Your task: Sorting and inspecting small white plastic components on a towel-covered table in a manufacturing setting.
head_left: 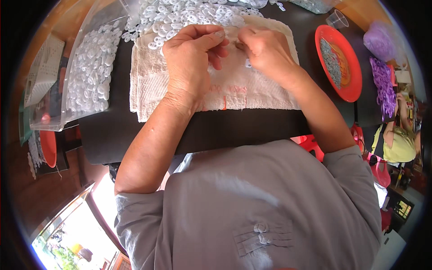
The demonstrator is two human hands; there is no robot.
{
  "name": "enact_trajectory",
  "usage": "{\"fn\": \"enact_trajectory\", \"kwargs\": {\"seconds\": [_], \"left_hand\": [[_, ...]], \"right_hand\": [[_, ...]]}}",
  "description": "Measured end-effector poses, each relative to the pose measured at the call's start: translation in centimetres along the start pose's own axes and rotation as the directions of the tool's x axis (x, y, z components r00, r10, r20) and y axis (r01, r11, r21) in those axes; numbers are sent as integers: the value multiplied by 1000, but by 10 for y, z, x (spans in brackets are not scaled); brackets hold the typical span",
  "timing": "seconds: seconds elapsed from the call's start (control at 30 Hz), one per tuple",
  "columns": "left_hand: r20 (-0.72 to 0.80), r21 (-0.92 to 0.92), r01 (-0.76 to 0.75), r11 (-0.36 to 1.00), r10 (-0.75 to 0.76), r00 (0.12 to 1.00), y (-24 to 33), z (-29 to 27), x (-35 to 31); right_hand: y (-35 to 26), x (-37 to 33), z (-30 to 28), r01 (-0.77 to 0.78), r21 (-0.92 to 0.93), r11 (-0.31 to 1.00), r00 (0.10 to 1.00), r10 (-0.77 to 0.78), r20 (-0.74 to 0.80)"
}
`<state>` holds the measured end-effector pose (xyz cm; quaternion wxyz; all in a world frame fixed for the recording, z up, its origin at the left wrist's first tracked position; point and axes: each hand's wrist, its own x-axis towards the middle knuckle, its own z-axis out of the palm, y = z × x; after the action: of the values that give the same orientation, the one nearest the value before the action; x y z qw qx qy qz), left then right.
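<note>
Over a folded beige towel on the black table, both my hands work close together. My left hand has thumb and forefinger pinched, with the other fingers curled loosely behind; whatever is in the pinch is too small to make out. A short gap away, my right hand is closed with fingertips pressed together, and its contents are hidden. One small white piece shows just under the right fingers. Beyond the left hand, a heap of white oval plastic pieces with holes spreads onto the towel's far edge.
At left stands a clear plastic bin of similar white pieces. A red plate with small grey pieces lies right, near a clear cup, purple netting and purple linked pieces. Another person is at far right.
</note>
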<state>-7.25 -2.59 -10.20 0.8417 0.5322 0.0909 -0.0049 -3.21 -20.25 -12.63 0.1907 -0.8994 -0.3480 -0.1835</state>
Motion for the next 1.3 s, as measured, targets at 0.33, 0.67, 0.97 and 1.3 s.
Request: {"fn": "enact_trajectory", "kwargs": {"seconds": [0.33,0.67,0.97,1.3], "left_hand": [[78,117,-20,993,10,997,-1,3,-1],[314,350,-334,875,227,922,-10,8,-9],[349,266,-470,842,371,861,-13,8,-16],[251,217,-441,871,387,887,11,13,-25]], "right_hand": [[22,8,-25,-299,538,788,953,214,216],[3,10,-55,-464,770,438,885,198,422],[-8,9,-61,-452,808,377,892,187,412],[-21,12,-54,-406,867,290,909,224,351]]}}
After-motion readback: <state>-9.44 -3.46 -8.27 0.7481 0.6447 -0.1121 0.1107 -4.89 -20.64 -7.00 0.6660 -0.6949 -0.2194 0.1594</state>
